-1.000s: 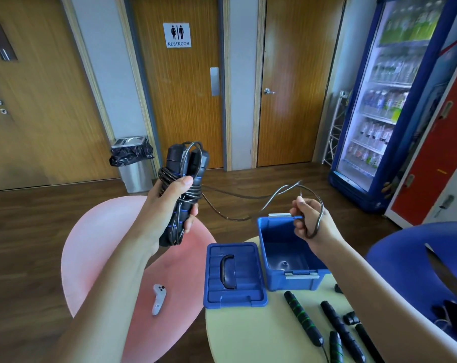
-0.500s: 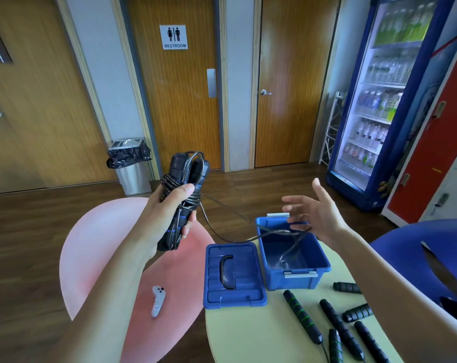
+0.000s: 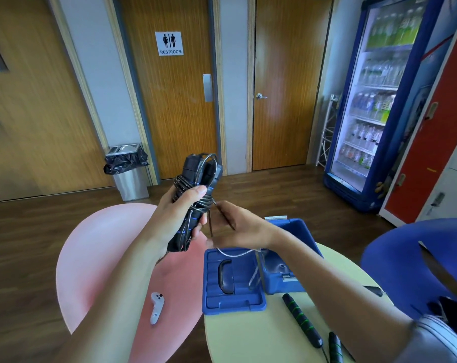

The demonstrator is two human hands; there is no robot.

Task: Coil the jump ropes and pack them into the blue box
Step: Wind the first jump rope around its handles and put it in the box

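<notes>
Left hand (image 3: pixel 181 216) grips the coiled jump rope (image 3: pixel 196 179), fingers wrapped round both black handles and the cord wound over them. I hold the bundle upright above the pink chair (image 3: pixel 99 252). Right hand (image 3: pixel 237 229), just beside the bundle, pinches the loose cord (image 3: pixel 235 255), which hangs down over the blue lid (image 3: pixel 232 297). Blue box (image 3: pixel 298 230) stands open on the round table (image 3: pixel 248 336), beside the lid and partly hidden by my right forearm. Green-banded handles (image 3: pixel 302 320) lie on the table nearer me. White controller (image 3: pixel 156 307) rests on the chair.
</notes>
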